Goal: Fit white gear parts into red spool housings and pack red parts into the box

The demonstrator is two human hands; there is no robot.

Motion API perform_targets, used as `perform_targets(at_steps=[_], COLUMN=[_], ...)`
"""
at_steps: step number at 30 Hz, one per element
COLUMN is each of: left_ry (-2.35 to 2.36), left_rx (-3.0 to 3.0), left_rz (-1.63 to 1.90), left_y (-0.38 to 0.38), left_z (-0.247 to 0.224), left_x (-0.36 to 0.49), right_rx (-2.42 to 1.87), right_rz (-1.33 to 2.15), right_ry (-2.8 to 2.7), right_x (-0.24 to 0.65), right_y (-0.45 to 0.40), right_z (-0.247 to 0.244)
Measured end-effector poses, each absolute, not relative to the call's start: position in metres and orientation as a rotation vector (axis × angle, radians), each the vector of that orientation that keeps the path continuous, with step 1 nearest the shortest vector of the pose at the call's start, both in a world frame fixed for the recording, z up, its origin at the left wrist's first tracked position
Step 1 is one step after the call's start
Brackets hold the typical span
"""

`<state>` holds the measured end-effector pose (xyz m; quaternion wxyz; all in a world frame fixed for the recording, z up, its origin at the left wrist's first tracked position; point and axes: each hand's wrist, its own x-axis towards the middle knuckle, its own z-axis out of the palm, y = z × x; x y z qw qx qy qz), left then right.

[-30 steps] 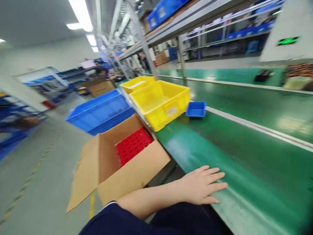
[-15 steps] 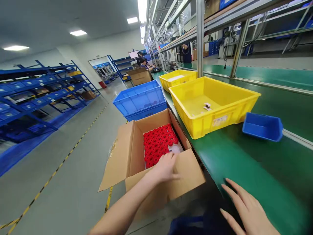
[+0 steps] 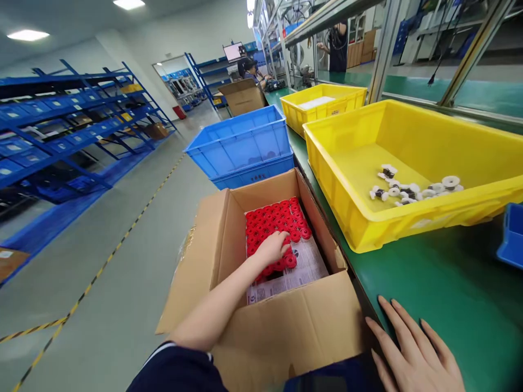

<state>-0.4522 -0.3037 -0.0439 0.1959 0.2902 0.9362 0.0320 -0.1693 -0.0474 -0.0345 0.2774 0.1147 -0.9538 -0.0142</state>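
Observation:
Inside the open cardboard box (image 3: 322, 321), my left hand (image 3: 272, 249) reaches down with bent fingers closed at the red round parts. These red parts (image 3: 265, 220) stand packed in close rows, each with a hole in its top. The piece at my fingertips is mostly hidden. Printed paper (image 3: 307, 265) lies bare on the right and near side of the layer. My right hand (image 3: 414, 345) is spread, fingers apart, at the edge of the green bench (image 3: 384, 272), holding nothing.
A large yellow bin (image 3: 339, 185) on the bench holds several white spool-like parts (image 3: 408, 190), some with dark middles. Another yellow bin (image 3: 294, 111) stands behind it. Blue crates (image 3: 245, 144) are stacked beyond the box. A small blue tray (image 3: 510, 234) is at the right edge.
My left hand has moved from above the box's near flap down onto the red parts. My view has moved closer, showing more of the yellow bin. My right hand stays spread by the bench edge.

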Motion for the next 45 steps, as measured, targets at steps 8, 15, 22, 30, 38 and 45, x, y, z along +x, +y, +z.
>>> perform_targets(at_steps=[8, 15, 22, 30, 38, 45], left_ry=[2.435, 2.513, 2.585, 2.606, 2.61, 2.633], left_rx=[0.748, 0.809, 0.768, 0.648, 0.632, 0.612], left_rz=[-0.156, -0.161, -0.088, -0.022, -0.017, -0.056], left_y=[-0.304, -0.312, -0.318, -0.303, -0.298, -0.318], left_z=[-0.146, -0.17, -0.178, -0.183, -0.182, -0.188], left_x=[-0.46, -0.459, -0.452, -0.449, -0.453, -0.43], right_rx=[0.292, 0.267, 0.252, 0.244, 0.259, 0.242], right_rz=[-0.069, -0.058, -0.014, -0.009, 0.008, 0.048], right_ry=[-2.562, -2.599, -2.581, -2.583, -2.585, -2.583], right_x=[-0.174, -0.171, -0.174, -0.174, -0.173, -0.173], right_y=[-0.046, -0.043, -0.045, -0.044, -0.045, -0.045], right_z=[-0.031, -0.037, -0.032, -0.037, -0.033, -0.034])
